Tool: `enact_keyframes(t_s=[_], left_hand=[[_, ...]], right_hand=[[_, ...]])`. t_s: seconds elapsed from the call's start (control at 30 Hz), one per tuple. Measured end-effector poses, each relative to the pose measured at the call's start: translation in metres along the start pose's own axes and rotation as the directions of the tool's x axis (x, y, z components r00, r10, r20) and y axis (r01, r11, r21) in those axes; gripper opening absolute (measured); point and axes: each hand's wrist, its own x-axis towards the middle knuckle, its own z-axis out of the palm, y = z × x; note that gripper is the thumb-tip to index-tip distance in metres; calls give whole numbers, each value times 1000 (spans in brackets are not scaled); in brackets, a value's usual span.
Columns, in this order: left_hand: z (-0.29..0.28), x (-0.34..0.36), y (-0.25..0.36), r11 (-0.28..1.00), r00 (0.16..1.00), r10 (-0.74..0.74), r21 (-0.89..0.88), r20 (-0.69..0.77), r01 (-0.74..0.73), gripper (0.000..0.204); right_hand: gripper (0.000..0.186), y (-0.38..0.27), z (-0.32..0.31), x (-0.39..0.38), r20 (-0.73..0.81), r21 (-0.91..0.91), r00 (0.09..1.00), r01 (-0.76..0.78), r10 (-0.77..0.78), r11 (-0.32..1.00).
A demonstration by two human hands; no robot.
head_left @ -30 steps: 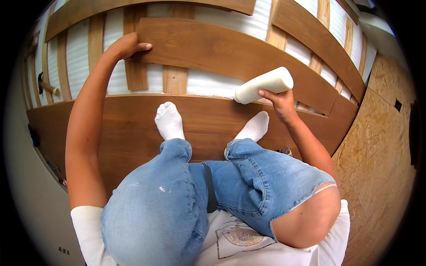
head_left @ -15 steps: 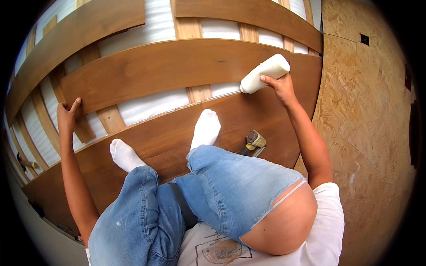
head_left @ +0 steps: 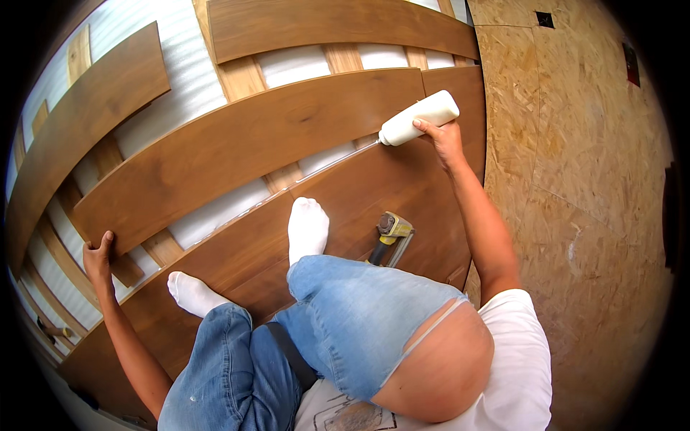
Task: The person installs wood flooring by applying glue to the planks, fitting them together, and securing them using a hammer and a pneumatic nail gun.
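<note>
My left hand (head_left: 98, 260) grips the near left end of a loose brown floor plank (head_left: 266, 140), thumb on top and fingers partly hidden beneath. In my right hand (head_left: 443, 142) is a white squeeze bottle (head_left: 425, 116), tilted with its tip down to the left. The tip meets the far edge of the laid brown flooring (head_left: 345, 194), close to the plank's right part. A thin white bead of glue (head_left: 316, 172) runs along that edge, left of the tip.
Wooden battens (head_left: 244, 75) cross white foam sheeting (head_left: 194, 100). Other loose planks (head_left: 338, 30) lie farther out. A yellow and black nail gun (head_left: 392, 226) rests on the flooring beside my socked foot (head_left: 307, 226). Bare strand board (head_left: 575, 144) spreads to the right.
My view has turned, so the scene sits tilted and shifted left. The bottle tip has slid slightly right along the flooring edge. My left hand keeps hold of the plank's end.
</note>
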Motion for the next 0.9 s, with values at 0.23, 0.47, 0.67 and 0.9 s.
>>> enact_keyframes(t_s=[0.23,0.47,0.67,0.9], left_hand=[[-57,26,-45,997,1000,-30,-72,0,30,72],[-43,11,-101,998,997,-58,-15,45,59,64],[-33,19,-120,996,997,-71,61,23,69,66],[-33,27,-141,994,998,-29,-99,58,35,68]], right_hand=[[46,32,-50,17,-329,153,944,85,-31,985],[52,25,-107,60,-590,465,797,209,125,860],[58,27,-85,70,-479,175,862,276,-163,945],[56,27,-46,87,-469,66,779,501,-416,863]])
